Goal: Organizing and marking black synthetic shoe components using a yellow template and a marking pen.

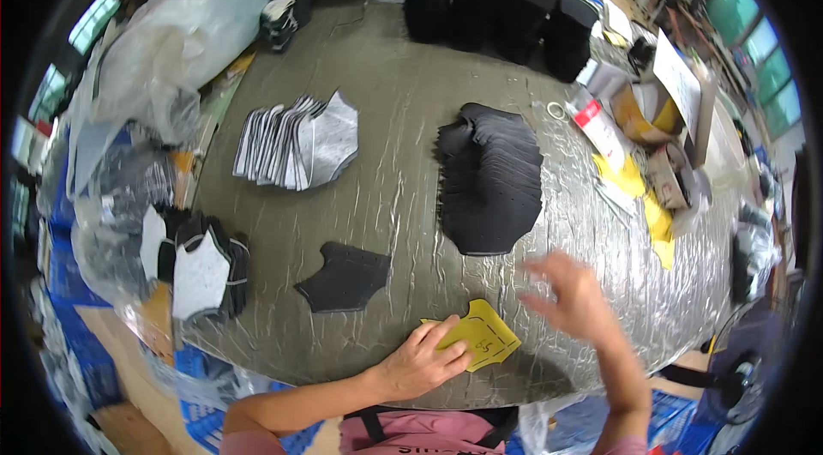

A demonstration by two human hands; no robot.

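Card (493, 331), yellow, under L hand (418, 367); fingers on top, can't tell if clamped. R hand (570, 296) raised, fingers apart, nr blk pile (490, 189).

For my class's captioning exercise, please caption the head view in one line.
The person's left hand rests on a yellow cut-out, the right hand open near a fanned stack of black pieces.

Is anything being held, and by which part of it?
The left hand holds the yellow card at its left end, pinched or just pressed; the right hand looks empty.
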